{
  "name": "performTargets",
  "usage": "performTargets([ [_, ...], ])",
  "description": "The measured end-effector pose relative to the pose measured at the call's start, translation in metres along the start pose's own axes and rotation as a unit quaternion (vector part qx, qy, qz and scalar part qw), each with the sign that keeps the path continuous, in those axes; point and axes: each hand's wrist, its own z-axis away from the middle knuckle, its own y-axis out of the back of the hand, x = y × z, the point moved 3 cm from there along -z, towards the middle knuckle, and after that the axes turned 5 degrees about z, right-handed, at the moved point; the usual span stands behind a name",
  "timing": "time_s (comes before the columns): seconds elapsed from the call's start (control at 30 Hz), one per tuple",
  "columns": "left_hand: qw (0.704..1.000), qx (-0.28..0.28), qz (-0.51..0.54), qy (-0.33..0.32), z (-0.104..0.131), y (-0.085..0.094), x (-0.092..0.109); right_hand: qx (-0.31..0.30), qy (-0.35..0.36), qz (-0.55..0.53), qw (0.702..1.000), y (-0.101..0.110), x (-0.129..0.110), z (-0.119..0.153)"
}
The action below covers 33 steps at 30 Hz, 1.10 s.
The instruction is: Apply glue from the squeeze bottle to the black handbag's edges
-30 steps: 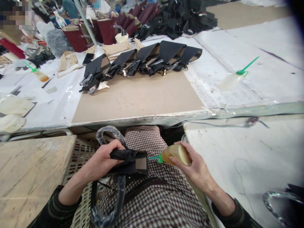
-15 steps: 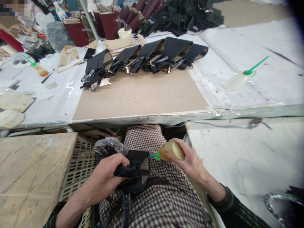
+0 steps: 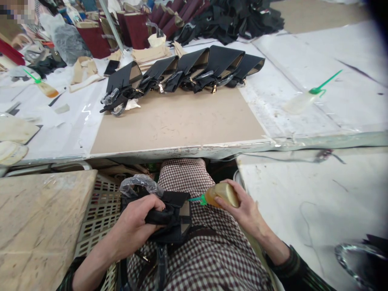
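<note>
Over my lap, my left hand [image 3: 141, 220] is closed around the gathered black material of a black handbag [image 3: 174, 234]. The bag's tan inside shows on its right side, and one handle wrapped in clear plastic [image 3: 141, 182] arches above my hand. My right hand [image 3: 239, 206] grips a squeeze glue bottle [image 3: 222, 195], tilted on its side, with amber liquid in it. Its thin green nozzle [image 3: 197, 198] points left, with the tip at the bag's upper right edge. Whether the tip touches the edge, I cannot tell.
Several black bags [image 3: 194, 64] lie in a row on the table's brown board [image 3: 178, 121]. Another green-nozzled bottle [image 3: 300, 100] rests at right, one more [image 3: 47, 88] at left. A plastic crate [image 3: 101, 202] stands left of my lap, and a white surface [image 3: 303, 194] extends on the right.
My right hand and the glue bottle have shifted very slightly right and down, the nozzle tip staying at the bag's edge. My left hand keeps its hold; the view has turned slightly.
</note>
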Motion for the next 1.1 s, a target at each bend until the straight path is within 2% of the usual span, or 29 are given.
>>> performTargets([
  [0.13,1.0,-0.001,-0.004,0.0,-0.001,-0.001,0.0,-0.022,0.029,0.008,0.999,0.001,-0.003,-0.004],
  [0.33,1.0,0.001,0.001,0.01,0.0,-0.001,0.0,-0.014,0.018,-0.017,1.0,0.004,0.0,-0.004],
  [0.63,1.0,-0.005,-0.008,0.009,0.001,-0.002,-0.002,-0.094,0.002,-0.019,0.995,0.0,-0.008,0.001],
  [0.73,1.0,-0.001,-0.003,0.008,0.001,-0.003,-0.003,-0.055,0.002,-0.019,0.998,0.001,-0.005,0.001],
  [0.87,1.0,-0.005,-0.008,0.005,0.003,-0.005,-0.003,-0.013,0.039,-0.003,0.999,-0.002,-0.004,0.002],
  [1.0,1.0,-0.012,-0.021,0.001,0.005,-0.008,0.0,-0.043,0.05,0.002,0.998,-0.002,-0.01,0.006],
  [1.1,0.999,-0.017,-0.033,0.002,0.009,-0.01,0.001,-0.076,0.031,-0.012,0.997,0.002,-0.014,0.007],
])
